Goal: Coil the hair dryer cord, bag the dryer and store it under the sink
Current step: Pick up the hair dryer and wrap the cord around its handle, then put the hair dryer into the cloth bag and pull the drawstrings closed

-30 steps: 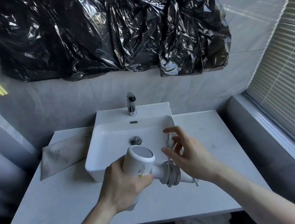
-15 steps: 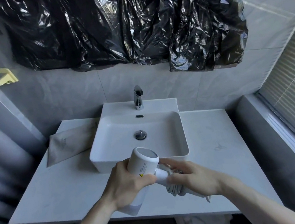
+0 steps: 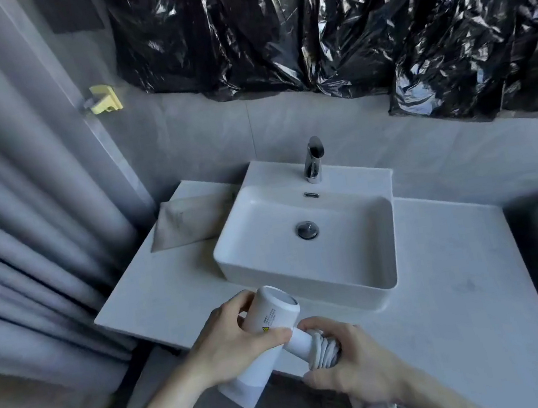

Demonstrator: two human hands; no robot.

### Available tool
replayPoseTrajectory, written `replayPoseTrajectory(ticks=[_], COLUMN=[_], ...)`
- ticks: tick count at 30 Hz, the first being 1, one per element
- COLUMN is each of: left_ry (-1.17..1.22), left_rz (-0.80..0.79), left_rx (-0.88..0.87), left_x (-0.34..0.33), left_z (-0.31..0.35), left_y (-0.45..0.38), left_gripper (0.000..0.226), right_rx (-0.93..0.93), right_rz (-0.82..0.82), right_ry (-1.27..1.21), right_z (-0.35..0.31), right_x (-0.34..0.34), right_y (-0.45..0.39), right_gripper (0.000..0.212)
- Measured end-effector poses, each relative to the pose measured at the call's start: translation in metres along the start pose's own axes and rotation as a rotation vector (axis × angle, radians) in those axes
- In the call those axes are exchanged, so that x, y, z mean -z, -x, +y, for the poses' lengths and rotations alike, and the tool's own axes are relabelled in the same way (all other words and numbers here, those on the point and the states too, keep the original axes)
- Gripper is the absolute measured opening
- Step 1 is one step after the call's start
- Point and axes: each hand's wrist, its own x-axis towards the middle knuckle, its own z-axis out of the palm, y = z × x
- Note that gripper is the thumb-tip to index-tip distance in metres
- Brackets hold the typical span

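The white hair dryer (image 3: 269,317) hangs in front of the counter's near edge, barrel pointing up toward the sink. My left hand (image 3: 232,344) wraps around its barrel. Several turns of the grey-white cord (image 3: 324,351) lie coiled around the handle. My right hand (image 3: 352,365) is closed over that coil and the handle. A flat grey bag (image 3: 187,222) lies on the counter left of the white sink (image 3: 308,274). The space under the sink is hidden from view.
A chrome faucet (image 3: 313,159) stands behind the basin. The white counter (image 3: 447,300) runs to a grey ledge at the right. A grey curtain (image 3: 14,222) hangs at the left, and black plastic sheeting (image 3: 338,21) covers the wall above. A yellow hook (image 3: 106,98) sits on the wall.
My right hand has closed down over the coiled cord and handle, fingers no longer spread. The dryer has come nearer and lower, off the counter's edge; my view has swung to the left.
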Motion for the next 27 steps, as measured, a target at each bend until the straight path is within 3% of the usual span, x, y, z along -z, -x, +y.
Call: replayPoseTrajectory(ticks=[6,13,17,23,27], left_ry=[0.04,0.118,-0.113,-0.59,-0.738], left_rz=[0.052,0.152,0.116,-0.06,-0.108], left_rx=[0.013,0.034,0.107,0.152,0.16], left_x=[0.008,0.065,0.111,0.176,0.19], left_z=[-0.027,-0.067,-0.121,-0.193,-0.211], left_y=[0.005,-0.048,-0.136,-0.285,-0.347], left_gripper=[0.045,0.041,0.022,0.052,0.056], right_rx=[-0.016,-0.137,-0.189,-0.268,-0.305], right_rz=[0.041,0.23,0.35,0.513,0.586], right_ry=[-0.028,-0.186,-0.203,-0.273,-0.322], right_z=[0.002,-0.012,-0.024,-0.058,-0.071], right_x=[-0.022,-0.026,-0.032,-0.066,-0.09], right_y=[-0.011,-0.038,-0.069,-0.138,-0.172], right_gripper=[0.045,0.043,0.043,0.04,0.039])
